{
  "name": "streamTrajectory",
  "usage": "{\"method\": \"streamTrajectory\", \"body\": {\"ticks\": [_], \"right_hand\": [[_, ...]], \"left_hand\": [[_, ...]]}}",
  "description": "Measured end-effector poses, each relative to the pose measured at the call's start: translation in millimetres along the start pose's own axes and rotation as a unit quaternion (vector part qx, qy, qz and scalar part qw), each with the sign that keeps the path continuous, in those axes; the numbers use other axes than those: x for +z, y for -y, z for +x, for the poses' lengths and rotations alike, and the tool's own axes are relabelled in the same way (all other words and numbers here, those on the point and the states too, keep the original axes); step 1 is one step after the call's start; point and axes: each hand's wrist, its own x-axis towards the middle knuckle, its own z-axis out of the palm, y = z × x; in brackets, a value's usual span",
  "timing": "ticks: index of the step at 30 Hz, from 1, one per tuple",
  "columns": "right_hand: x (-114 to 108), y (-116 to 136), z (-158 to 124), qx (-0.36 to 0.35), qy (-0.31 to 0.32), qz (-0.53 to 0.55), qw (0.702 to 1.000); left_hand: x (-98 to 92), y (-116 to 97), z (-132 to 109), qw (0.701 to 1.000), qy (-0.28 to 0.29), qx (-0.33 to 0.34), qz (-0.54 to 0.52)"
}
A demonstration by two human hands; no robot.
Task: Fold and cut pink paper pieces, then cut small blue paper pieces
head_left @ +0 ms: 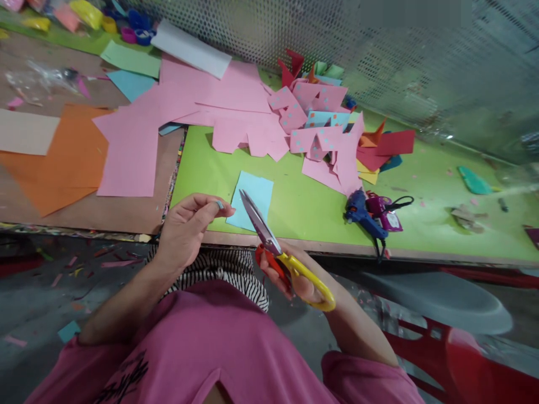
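Observation:
My left hand [188,229] pinches a small piece of light blue paper [219,205] between thumb and fingers, just above the table's front edge. My right hand [290,275] grips a pair of scissors [261,227] by its red and yellow handles. The blades point away from me and look almost closed, with the tips over a light blue sheet of paper [259,193] that lies on the green tabletop. A narrow gap separates the scissor tips from my left fingertips.
Cut pink paper [210,92] spreads across the back, beside dotted pink pieces [318,137]. A blue glue gun [362,216] and a purple item [385,213] lie to the right. Orange sheets [71,157] are on the left. A grey stool [446,300] stands below the table edge.

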Motion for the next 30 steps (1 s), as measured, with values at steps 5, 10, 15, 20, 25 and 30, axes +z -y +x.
{"method": "streamTrajectory", "body": {"ticks": [5,10,15,20,25,30], "right_hand": [[3.1,6.7,-0.1,0.026,0.030,-0.020,0.999],[-0.9,-2.0,0.6,0.059,0.033,-0.030,0.997],[-2.2,-1.9,2.5,0.027,0.039,-0.054,0.997],[-0.6,1.5,3.4,0.035,0.041,-0.053,0.997],[-2.5,-1.5,3.3,0.044,0.041,-0.041,0.997],[-9.6,-14.0,3.1,0.057,0.062,-0.029,0.996]], "left_hand": [[-0.5,-5.4,1.7,0.998,0.019,-0.042,-0.052],[-0.5,-7.3,2.8,0.993,0.018,-0.088,-0.072],[-0.9,-6.4,3.2,0.990,0.035,-0.108,-0.082],[0.6,-6.3,2.6,0.989,0.044,-0.102,-0.099],[1.2,-5.3,2.5,0.993,0.043,-0.081,-0.070],[-1.1,-4.8,-2.5,1.000,0.025,0.014,-0.004]]}}
